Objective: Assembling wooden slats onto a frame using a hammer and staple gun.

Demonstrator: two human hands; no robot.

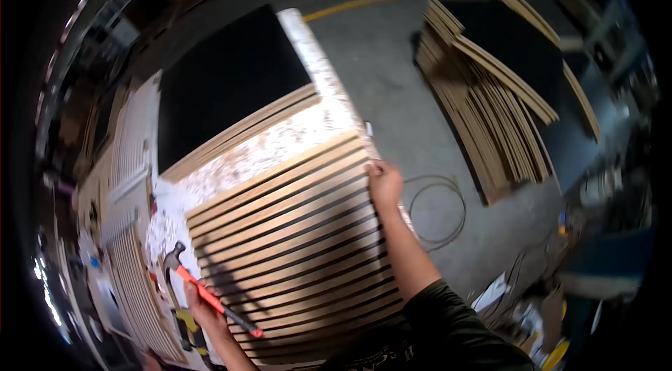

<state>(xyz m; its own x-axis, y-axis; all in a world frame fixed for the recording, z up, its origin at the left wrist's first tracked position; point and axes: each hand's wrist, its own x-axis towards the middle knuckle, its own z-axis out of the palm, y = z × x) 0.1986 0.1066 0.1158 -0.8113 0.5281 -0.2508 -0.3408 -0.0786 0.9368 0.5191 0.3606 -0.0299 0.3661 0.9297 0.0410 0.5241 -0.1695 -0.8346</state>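
My left hand (pixel 204 313) is wrapped round the orange-and-black handle of a claw hammer (pixel 210 297), whose dark head points up and away at the panel's left edge. In front of me lies a slatted wood panel (pixel 294 231), light wooden strips with dark gaps between them. My right hand (pixel 385 185) has its fingers curled on the panel's right edge near the far corner. Under the panel is a worktable with a scuffed white top (pixel 318 56). Shadow falls across the slats beside the hammer.
Black-faced boards (pixel 227 77) are stacked at the table's far end. A yellow-and-black tool (pixel 186 325) lies left of the panel, near more slatted panels (pixel 136 287). Leaning stacks of boards (pixel 483 105) stand on the floor to the right, beyond a coiled cable (pixel 437 210).
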